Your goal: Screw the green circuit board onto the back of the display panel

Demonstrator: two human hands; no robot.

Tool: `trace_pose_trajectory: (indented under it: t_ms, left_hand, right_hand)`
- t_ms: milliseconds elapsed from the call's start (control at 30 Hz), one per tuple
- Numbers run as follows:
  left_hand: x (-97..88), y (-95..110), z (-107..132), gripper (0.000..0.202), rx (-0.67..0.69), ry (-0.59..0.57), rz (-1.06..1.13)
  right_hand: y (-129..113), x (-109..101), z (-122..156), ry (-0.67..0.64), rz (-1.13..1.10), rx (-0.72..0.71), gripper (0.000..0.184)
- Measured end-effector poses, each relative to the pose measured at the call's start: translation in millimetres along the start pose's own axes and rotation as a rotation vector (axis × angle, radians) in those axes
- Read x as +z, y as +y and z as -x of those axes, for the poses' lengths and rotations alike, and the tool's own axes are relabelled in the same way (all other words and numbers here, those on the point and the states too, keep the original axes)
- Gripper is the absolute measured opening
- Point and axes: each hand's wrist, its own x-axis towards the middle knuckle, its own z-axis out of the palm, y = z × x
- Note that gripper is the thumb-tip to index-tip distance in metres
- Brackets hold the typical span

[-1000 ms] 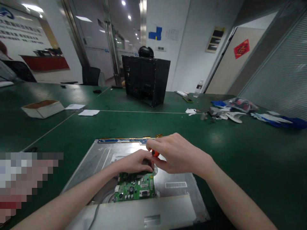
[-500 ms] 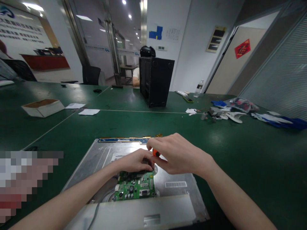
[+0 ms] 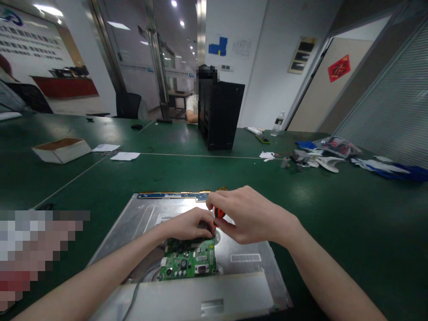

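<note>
A flat display panel (image 3: 247,278) lies on the table, its metal back facing up. Fixed on it is a green circuit board (image 3: 187,261), with a grey cable (image 3: 135,290) running down from its left side. My right hand (image 3: 249,216) is closed around the orange and black handle of a screwdriver (image 3: 219,213), held above the board's far right corner. Just below the handle, my left hand (image 3: 192,224) has its fingertips pinched together at that corner. What they grip there, shaft or screw, is hidden by the fingers.
Across the green table (image 3: 174,174) stands a black computer case (image 3: 225,116), with a person (image 3: 191,109) partly behind it. An open box (image 3: 62,151) and papers (image 3: 125,156) lie to the left. Gloves (image 3: 388,168) and small parts (image 3: 301,156) are at the right.
The screwdriver handle has turned a little in my right hand, showing more black. My left hand keeps its place. The person behind the case has shifted slightly into view.
</note>
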Motion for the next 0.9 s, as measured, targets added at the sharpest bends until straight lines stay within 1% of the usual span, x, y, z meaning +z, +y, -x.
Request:
trace_pose_trajectory:
  t_ms: [133,267,467,600,733,900]
  left_hand:
    - [-0.3,0.4,0.1,0.011,-0.005,0.006,0.002]
    - [-1.3,1.6,0.6,0.007,0.004,0.023,-0.017]
    - [-0.8,1.6,0.4,0.006,-0.014,-0.009,0.007]
    - [0.4,-0.2,0.5,0.011,-0.031,0.001,0.004]
    - [0.2,-1.1,0.9,0.01,-0.014,-0.004,-0.031]
    - [0.3,-0.1,0.9,0.007,-0.024,0.003,-0.044]
  right_hand:
    - [-0.6,2.5,-3.5,0.02,0.034,0.023,0.013]
    - [-0.1,3.2,-4.1,0.015,0.059,0.051,0.015]
    - [-0.6,0.6,0.3,0.023,-0.007,-0.009,0.014]
    - [-0.4,0.8,-0.9,0.032,0.015,0.012,0.013]
    - [1.0,2.3,-3.4,0.029,0.072,0.041,0.013]
    - [0.4,1.4,-0.9,0.035,0.049,0.005,0.011]
